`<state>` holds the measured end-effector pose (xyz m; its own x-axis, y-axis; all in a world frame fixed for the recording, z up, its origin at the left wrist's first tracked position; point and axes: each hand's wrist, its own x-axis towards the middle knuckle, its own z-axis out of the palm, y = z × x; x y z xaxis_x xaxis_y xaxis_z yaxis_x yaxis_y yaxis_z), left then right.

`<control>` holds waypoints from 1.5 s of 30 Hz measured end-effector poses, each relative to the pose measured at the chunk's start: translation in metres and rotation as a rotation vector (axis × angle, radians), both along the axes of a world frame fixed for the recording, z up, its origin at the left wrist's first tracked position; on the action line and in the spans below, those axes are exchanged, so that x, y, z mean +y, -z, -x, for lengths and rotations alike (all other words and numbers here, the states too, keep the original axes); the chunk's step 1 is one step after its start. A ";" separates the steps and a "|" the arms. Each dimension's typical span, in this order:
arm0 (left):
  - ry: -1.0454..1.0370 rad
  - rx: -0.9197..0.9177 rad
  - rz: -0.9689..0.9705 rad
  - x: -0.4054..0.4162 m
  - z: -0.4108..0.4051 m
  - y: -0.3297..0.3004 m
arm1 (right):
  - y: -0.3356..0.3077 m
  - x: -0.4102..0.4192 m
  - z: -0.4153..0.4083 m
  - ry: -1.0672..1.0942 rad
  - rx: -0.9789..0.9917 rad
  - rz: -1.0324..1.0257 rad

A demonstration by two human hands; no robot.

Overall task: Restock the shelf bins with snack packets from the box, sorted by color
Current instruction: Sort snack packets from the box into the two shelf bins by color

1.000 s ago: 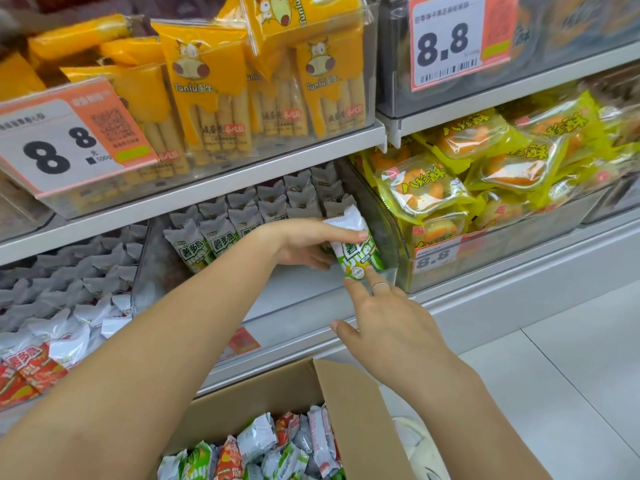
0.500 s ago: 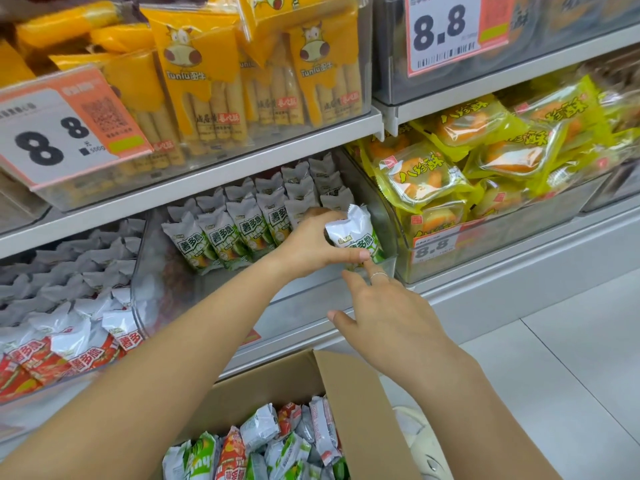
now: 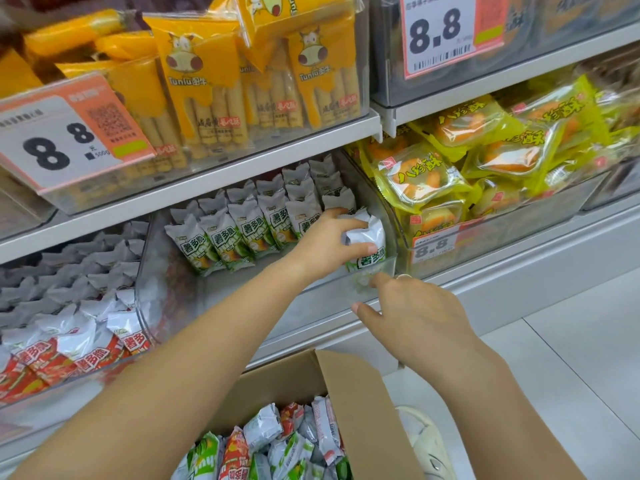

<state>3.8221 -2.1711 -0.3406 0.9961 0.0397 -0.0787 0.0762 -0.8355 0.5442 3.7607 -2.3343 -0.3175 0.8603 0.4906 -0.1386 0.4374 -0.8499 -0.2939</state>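
Presently, a green packet (image 3: 367, 244) is gripped by the left hand (image 3: 327, 242) inside the clear bin (image 3: 349, 292); the right hand (image 3: 415, 317) is held loosely open, empty, against the bin front.

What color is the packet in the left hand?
White and green packet, seen from the head camera.

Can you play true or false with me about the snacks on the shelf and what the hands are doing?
1. The left hand holds a green packet in the clear bin. True.
2. The right hand holds a red packet. False: it holds nothing, its fingers are at the bin's front edge.
3. The cardboard box has only green packets. False: red and green ones are mixed in it.
4. The red packets sit in the bin to the left of the green one. True.
5. The yellow price tag reads 8.8. True.
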 end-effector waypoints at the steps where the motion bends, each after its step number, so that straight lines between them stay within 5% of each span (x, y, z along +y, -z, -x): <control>1: -0.001 0.006 -0.030 0.000 0.001 0.000 | 0.001 0.000 -0.001 0.001 -0.010 -0.015; 14: 0.003 -0.125 -0.072 -0.003 0.003 0.007 | 0.022 0.006 -0.004 -0.041 0.014 -0.062; 25: -0.160 -0.032 0.424 0.008 0.000 0.007 | 0.022 0.006 -0.002 -0.072 0.024 -0.046; 31: -0.135 -0.039 0.378 0.006 -0.003 0.001 | 0.021 0.005 -0.003 -0.076 0.020 -0.055; 35: -0.304 -0.219 0.465 0.025 0.007 -0.003 | 0.021 0.005 -0.002 -0.088 0.005 -0.053; 40: -0.154 0.093 0.478 0.023 0.022 -0.001 | 0.017 0.009 0.001 -0.085 -0.035 -0.037; 45: -0.316 -0.235 0.513 0.028 0.077 -0.018 | 0.019 0.020 0.015 -0.118 -0.100 -0.270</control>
<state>3.7454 -2.1426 -0.3227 0.9356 0.3490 0.0532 0.1060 -0.4214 0.9007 3.7452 -2.3144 -0.3362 0.7980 0.5954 0.0929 0.5664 -0.6886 -0.4527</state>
